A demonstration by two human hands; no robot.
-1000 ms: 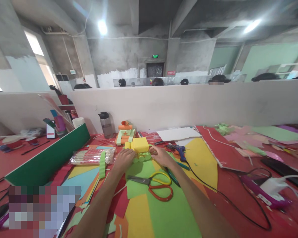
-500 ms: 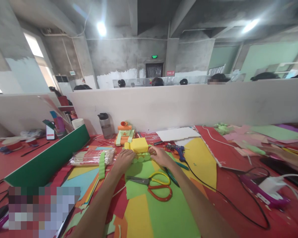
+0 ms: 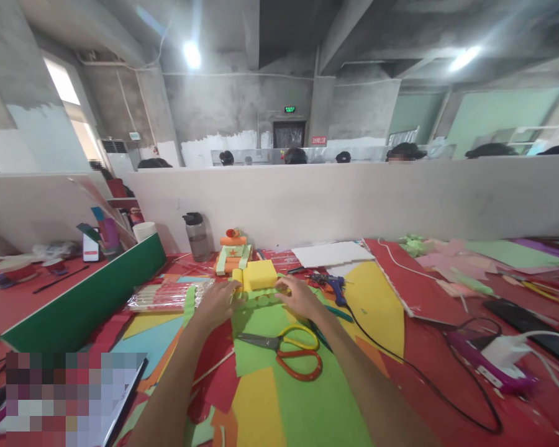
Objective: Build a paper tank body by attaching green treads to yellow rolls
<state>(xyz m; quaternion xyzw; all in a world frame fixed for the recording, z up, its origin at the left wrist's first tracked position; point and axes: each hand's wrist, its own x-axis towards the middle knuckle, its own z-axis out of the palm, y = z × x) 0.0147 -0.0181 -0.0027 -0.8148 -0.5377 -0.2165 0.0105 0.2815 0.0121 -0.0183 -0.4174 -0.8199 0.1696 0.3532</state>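
Observation:
A yellow paper model (image 3: 261,275) lies in front of me: a boxy block with a small yellow roll at its left and a scalloped green paper strip (image 3: 263,302) along its near side. My left hand (image 3: 218,302) grips its left end, fingers curled by the roll. At the other end, my right hand (image 3: 299,296) has its fingers closed on the right edge; the fingertips are partly hidden. Scissors (image 3: 279,343) with one yellow and one red-orange handle lie between my forearms on green paper (image 3: 317,397).
Behind the model stands an orange and green paper model (image 3: 233,253) beside a water bottle (image 3: 197,237). A blue glue gun (image 3: 338,289) with a black cord lies to the right, near a purple power strip (image 3: 494,366). A green board (image 3: 88,298) stands at left.
My left hand has shifted left, from the model's near side to its left end, uncovering more of the green strip. The right hand stays at the right end.

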